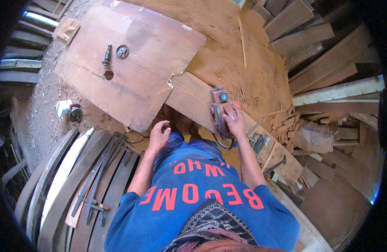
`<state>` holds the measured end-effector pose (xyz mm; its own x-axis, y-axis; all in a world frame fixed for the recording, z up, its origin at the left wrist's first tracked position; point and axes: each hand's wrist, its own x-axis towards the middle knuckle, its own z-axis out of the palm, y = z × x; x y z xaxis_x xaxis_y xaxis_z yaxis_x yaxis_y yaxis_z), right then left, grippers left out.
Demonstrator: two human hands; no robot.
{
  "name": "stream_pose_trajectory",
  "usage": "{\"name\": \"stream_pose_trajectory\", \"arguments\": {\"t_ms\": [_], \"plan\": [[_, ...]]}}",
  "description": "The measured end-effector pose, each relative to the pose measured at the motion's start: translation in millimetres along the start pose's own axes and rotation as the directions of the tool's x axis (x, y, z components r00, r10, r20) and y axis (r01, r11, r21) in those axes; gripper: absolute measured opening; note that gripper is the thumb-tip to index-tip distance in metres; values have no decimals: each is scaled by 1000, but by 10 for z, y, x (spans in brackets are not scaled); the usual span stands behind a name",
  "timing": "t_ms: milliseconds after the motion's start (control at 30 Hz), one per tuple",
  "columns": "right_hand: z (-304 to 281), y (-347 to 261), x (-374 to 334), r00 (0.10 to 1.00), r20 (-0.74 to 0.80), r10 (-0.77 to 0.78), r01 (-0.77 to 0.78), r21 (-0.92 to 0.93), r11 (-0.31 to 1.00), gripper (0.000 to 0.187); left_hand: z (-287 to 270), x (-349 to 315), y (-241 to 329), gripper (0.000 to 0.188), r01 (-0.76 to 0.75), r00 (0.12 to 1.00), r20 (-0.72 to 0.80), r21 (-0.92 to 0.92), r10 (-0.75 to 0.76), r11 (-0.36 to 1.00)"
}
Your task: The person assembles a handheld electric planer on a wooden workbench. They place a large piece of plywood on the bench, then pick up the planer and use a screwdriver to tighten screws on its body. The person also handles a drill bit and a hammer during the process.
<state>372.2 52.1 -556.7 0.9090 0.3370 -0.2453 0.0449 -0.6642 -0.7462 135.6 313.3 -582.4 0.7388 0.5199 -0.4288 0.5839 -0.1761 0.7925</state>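
My right hand [234, 121] is closed round the handle of an electric hand planer [218, 112] with a blue knob. The planer rests on a wooden plank [193, 96] in front of me, to the right. My left hand [160, 134] hovers near the edge of a large wooden board [151, 54], its fingers loosely bent and apart, holding nothing. On that board lie a dark slim metal part [107, 55] and a round metal piece [122, 51], near a round hole. Another dark tool [257, 143] sits farther along the plank, on my right.
Curved timber pieces [55, 176] and dark metal bar clamps [92, 185] lie at the left. Stacked planks [328, 75] and wood offcuts [286, 126] are on the right. Sawdust [227, 50] covers the ground beyond. A white and dark object [69, 110] lies left of the board.
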Motion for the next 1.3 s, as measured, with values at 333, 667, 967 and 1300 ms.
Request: {"name": "stream_pose_trajectory", "arguments": {"t_ms": [333, 667, 967, 1300], "plan": [[718, -1048, 688, 966, 229, -121, 57, 266, 962, 50, -32, -84, -102, 32, 32, 994, 105, -33, -28, 999], [1932, -2053, 1567, 801, 599, 16, -533, 700, 476, 36, -547, 819, -154, 78, 472, 880, 459, -813, -124, 342], [2351, -1556, 1877, 724, 689, -33, -678, 719, 151, 42, -1001, 1240, 113, 60, 613, 790, 523, -648, -321, 452], [2376, -1578, 1830, 775, 622, 110, -631, 753, 186, 41, -1051, 1562, 104, 56, 228, 908, -305, -216, -288, 949]]}}
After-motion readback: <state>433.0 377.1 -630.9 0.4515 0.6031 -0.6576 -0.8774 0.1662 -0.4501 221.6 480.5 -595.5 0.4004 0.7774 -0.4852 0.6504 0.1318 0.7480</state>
